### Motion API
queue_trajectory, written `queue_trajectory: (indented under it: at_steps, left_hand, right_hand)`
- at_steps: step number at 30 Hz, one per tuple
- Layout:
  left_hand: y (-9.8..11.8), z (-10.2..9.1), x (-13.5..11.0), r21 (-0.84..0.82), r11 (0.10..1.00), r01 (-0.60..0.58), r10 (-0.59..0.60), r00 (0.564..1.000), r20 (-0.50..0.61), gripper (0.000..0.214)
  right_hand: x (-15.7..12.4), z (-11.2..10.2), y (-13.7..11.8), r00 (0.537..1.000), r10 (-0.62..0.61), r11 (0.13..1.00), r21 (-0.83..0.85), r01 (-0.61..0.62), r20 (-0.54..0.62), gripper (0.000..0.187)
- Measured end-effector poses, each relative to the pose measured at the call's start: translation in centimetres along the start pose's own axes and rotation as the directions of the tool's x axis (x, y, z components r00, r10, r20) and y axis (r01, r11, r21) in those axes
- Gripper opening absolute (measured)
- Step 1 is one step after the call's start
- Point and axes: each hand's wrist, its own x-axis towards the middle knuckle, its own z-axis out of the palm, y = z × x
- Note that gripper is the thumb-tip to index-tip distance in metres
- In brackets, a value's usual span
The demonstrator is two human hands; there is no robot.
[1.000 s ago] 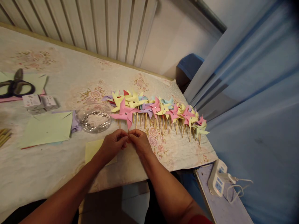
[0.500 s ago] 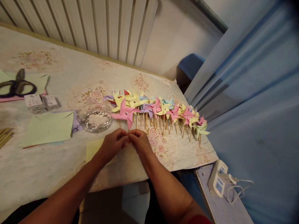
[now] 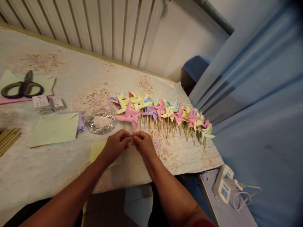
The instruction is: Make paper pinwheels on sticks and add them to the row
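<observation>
A pink paper pinwheel (image 3: pixel 131 116) stands upright on a thin stick between my two hands, just in front of a long row of finished-looking pinwheels (image 3: pixel 169 111). My left hand (image 3: pixel 118 144) pinches its stick from the left, fingers curled. From the other side my right hand (image 3: pixel 144 144) grips the same stick, the fingertips of both hands meeting there. Most of the stick is hidden by my fingers. Under my left wrist lies a yellow paper square (image 3: pixel 96 150). A clear round dish (image 3: pixel 100 130) with small shiny metal pieces sits behind my left hand.
To the left are green paper squares (image 3: pixel 55 127), small white boxes (image 3: pixel 40 102), black-handled scissors (image 3: pixel 23 87) and a bundle of sticks (image 3: pixel 8 140). A power strip (image 3: pixel 223 184) with a cable lies on a lower surface at right, beside a blue curtain (image 3: pixel 265 126).
The whole view has shifted slightly, so things appear a little further right. Both hands keep their hold on the pink pinwheel's stick.
</observation>
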Motion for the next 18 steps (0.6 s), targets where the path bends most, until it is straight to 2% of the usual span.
queue_trajectory:
  at_steps: [5,9,14,18]
  left_hand:
    - [0.3,0.1,0.0,-0.04,0.999,0.021,-0.022,1.0,-0.016,0.022]
    - [0.2,0.1,0.0,-0.062,0.998,0.02,-0.022,1.0,-0.021,0.021]
    - [0.2,0.1,-0.1,-0.055,0.998,0.014,-0.015,1.0,-0.027,0.017]
    - [0.3,0.1,-0.1,-0.05,0.999,0.008,-0.009,1.0,-0.022,0.016]
  right_hand:
    - [0.4,-1.8,-1.4,0.979,-0.12,0.992,-0.056,0.112,-0.167,0.012]
    - [0.8,-4.1,-2.4,0.916,-0.226,0.973,-0.128,0.194,-0.332,0.016]
    - [1.3,-5.9,-2.8,0.855,-0.291,0.955,-0.19,0.23,-0.429,0.017]
    - [1.5,-6.3,-2.7,0.835,-0.293,0.954,-0.199,0.224,-0.465,0.02]
